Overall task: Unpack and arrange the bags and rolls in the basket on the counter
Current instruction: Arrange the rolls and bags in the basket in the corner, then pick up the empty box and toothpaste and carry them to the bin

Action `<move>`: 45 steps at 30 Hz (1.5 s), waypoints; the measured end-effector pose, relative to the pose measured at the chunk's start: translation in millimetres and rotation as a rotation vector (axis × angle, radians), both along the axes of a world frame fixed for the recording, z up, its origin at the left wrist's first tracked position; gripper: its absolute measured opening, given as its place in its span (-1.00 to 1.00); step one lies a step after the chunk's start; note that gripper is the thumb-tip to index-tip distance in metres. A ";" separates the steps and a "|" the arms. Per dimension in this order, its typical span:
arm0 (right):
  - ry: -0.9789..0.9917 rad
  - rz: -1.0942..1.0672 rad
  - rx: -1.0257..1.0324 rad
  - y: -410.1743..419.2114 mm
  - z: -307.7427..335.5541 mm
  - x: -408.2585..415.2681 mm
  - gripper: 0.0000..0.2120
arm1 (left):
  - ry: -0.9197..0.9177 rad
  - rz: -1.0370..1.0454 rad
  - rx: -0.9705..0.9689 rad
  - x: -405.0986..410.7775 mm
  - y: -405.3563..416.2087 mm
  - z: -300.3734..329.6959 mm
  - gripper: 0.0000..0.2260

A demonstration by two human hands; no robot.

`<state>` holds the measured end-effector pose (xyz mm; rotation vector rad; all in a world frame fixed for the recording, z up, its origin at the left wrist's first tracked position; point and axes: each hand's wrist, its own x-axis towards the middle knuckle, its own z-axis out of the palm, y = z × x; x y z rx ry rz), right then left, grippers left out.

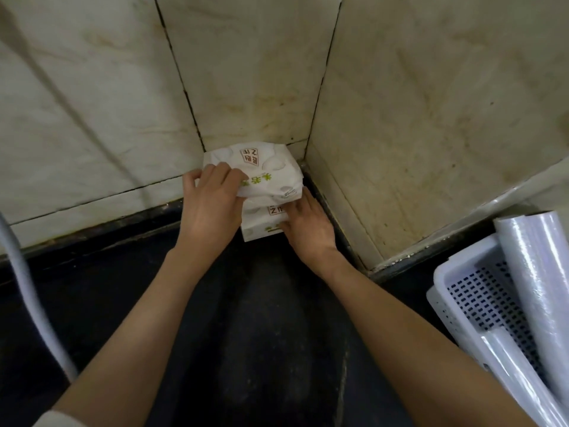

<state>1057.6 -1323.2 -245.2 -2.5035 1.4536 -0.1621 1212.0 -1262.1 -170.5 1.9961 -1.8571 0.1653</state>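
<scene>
Both hands (212,204) gripping stacked bags (271,177)

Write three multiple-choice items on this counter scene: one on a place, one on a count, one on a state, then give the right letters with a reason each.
1. Where is the stack of white bags?
A. In the wall corner on the dark counter
B. Inside the basket
C. At the counter's near edge

2. How many clear film rolls show at the white basket?
A. None
B. Two
C. Five

3. What is the left hand doing?
A. Hanging free above the counter
B. Resting in the basket
C. Gripping the top bag

Answers:
1 A, the bags sit where the two tiled walls meet.
2 B, one long roll leans over the basket's rim and a second roll lies at its near side.
3 C, its fingers close on the top bag's left edge, while the right hand holds the lower bag.
</scene>
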 end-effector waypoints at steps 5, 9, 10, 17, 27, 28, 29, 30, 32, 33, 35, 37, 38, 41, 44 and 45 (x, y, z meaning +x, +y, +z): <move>-0.044 0.036 0.003 52.4 -6.8 -29.0 -0.39 | 0.026 -0.019 0.055 -16.9 -10.7 -19.6 -0.80; 0.018 0.056 0.056 81.8 -10.4 -57.3 -0.42 | 0.048 -0.063 0.178 -35.8 -16.3 -35.0 -0.69; 0.053 0.059 0.074 87.9 -11.2 -63.9 -0.42 | 0.065 -0.068 0.213 -38.4 -16.2 -36.8 -0.64; 0.151 -0.022 0.150 145.7 15.4 -114.6 -0.41 | 0.189 -0.091 0.164 -55.3 21.6 -3.7 -0.47; 0.021 -0.528 0.050 318.1 66.3 -252.6 -0.44 | 0.207 -0.703 0.384 -194.1 162.2 -10.6 -0.52; 0.025 -0.588 0.046 336.6 68.1 -268.6 -0.44 | 0.184 -0.762 0.388 -213.0 172.0 -12.5 -0.52; 0.025 -0.649 0.042 354.1 69.5 -284.3 -0.44 | 0.162 -0.822 0.395 -232.2 181.1 -14.1 -0.52; 0.022 -0.707 0.041 371.4 70.5 -299.8 -0.44 | 0.139 -0.879 0.405 -251.1 190.2 -15.5 -0.52; 0.024 -0.805 0.048 402.5 71.9 -328.9 -0.43 | 0.094 -0.987 0.427 -287.5 207.4 -16.9 -0.52; 0.033 -0.846 0.052 416.3 72.0 -343.5 -0.43 | 0.072 -1.036 0.436 -305.2 216.1 -17.5 -0.52; 0.070 -0.908 0.049 438.2 70.9 -373.2 -0.45 | 0.030 -1.121 0.459 -339.5 233.1 -18.8 -0.51; 0.115 -0.948 0.049 451.5 68.4 -404.9 -0.45 | 0.002 -1.192 0.493 -373.1 248.6 -19.1 -0.49; 0.120 -0.966 0.052 453.5 66.2 -421.9 -0.45 | -0.013 -1.224 0.504 -390.5 254.3 -19.7 -0.47; 0.105 -1.016 0.092 441.0 55.3 -474.9 -0.43 | -0.067 -1.288 0.523 -441.0 262.1 -25.2 -0.42; 0.136 -1.007 0.162 416.8 37.7 -520.8 -0.30 | -0.159 -1.296 0.603 -480.8 262.2 -39.6 -0.34; 0.151 -0.984 0.190 407.9 30.5 -533.4 -0.23 | -0.202 -1.280 0.638 -489.9 261.8 -45.9 -0.30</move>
